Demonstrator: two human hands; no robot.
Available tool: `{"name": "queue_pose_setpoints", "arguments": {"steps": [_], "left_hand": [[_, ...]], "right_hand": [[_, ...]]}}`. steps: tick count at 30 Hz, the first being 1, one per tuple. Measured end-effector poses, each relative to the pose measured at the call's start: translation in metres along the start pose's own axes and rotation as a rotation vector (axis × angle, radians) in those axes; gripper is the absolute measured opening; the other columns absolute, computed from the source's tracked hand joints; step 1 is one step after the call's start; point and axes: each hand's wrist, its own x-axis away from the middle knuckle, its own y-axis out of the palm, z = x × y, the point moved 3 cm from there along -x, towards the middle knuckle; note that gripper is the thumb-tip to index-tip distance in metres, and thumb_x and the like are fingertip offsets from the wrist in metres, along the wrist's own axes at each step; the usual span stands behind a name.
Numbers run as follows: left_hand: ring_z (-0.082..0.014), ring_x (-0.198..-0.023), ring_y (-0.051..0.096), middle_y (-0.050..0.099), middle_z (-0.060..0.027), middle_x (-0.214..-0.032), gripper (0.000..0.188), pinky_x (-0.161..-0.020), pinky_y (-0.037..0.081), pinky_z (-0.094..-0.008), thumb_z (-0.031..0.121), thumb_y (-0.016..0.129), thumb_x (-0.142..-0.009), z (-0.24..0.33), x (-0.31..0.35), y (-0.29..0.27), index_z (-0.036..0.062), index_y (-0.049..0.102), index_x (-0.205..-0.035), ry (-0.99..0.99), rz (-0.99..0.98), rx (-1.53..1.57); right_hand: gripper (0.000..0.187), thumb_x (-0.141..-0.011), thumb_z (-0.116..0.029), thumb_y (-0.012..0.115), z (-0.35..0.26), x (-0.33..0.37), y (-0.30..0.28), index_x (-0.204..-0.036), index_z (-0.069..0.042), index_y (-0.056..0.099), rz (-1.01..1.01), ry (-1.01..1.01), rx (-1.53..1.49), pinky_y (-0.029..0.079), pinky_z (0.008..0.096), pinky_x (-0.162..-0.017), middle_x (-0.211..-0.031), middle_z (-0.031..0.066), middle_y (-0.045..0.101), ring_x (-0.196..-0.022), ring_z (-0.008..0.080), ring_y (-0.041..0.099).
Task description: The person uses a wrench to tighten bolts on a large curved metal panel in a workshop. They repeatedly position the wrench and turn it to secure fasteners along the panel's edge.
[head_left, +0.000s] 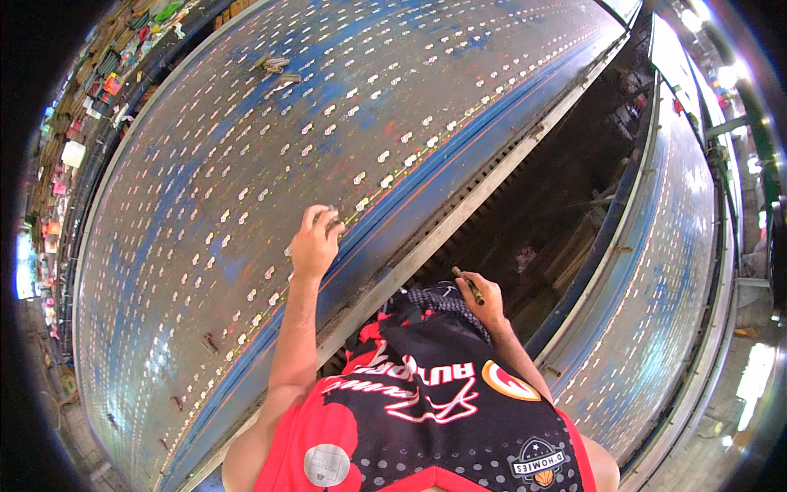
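My left hand is over the near edge of a long grey, blue-stained table, its fingers curled together. A small dark patch shows between the fingertips, too small to name. Rows of small white pieces or printed marks cover the tabletop around it. Low in front of my body, beside the dark gap at the table's edge, my right hand is closed around a short brownish stick-like tool. The tool's far end points up and to the left.
Several short bar-like pieces lie on the far part of the table. A wooden rail runs along its near edge. Across the dark aisle stands a second table with similar marks. Cluttered shelves line the far left.
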Motion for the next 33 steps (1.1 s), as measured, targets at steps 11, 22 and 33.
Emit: {"name": "queue_pose_setpoints", "arguments": {"steps": [11, 22, 33], "left_hand": [[-0.0283, -0.094, 0.072, 0.067, -0.0088, -0.112, 0.019, -0.082, 0.058, -0.0415, 0.018, 0.08, -0.096, 0.016, 0.005, -0.009, 0.0093, 0.078, -0.113, -0.16, 0.002, 0.042], [-0.0188, -0.082, 0.066, 0.069, -0.0068, -0.093, 0.016, -0.076, 0.052, -0.0334, 0.02, 0.079, -0.099, 0.139, -0.104, 0.099, 0.004, 0.081, -0.1, -0.118, -0.023, 0.17], [-0.0225, -0.099, 0.073, 0.075, -0.0094, -0.113, 0.035, -0.087, 0.058, -0.0323, 0.013, 0.081, -0.095, 0.326, -0.236, 0.279, 0.0059, 0.076, -0.128, 0.058, -0.387, 0.22]], "right_hand": [[0.035, -0.104, -0.032, 0.075, 0.076, -0.064, -0.016, -0.107, 0.003, 0.079, 0.242, 0.538, -0.418, 0.053, 0.0277, -0.068, -0.086, 0.003, 0.075, -0.076, 0.0103, 0.066], [0.038, -0.113, -0.041, 0.061, 0.163, -0.233, -0.147, -0.122, -0.005, 0.07, 0.274, 0.72, -1.426, 0.022, 0.0251, -0.048, -0.068, -0.0085, 0.034, -0.053, 0.0047, 0.027], [0.043, -0.112, -0.042, 0.061, 0.242, -0.309, -0.174, -0.124, -0.001, 0.068, -0.129, 0.854, -1.533, 0.021, 0.0232, -0.043, -0.065, -0.0098, 0.034, -0.049, 0.0034, 0.027]]}}
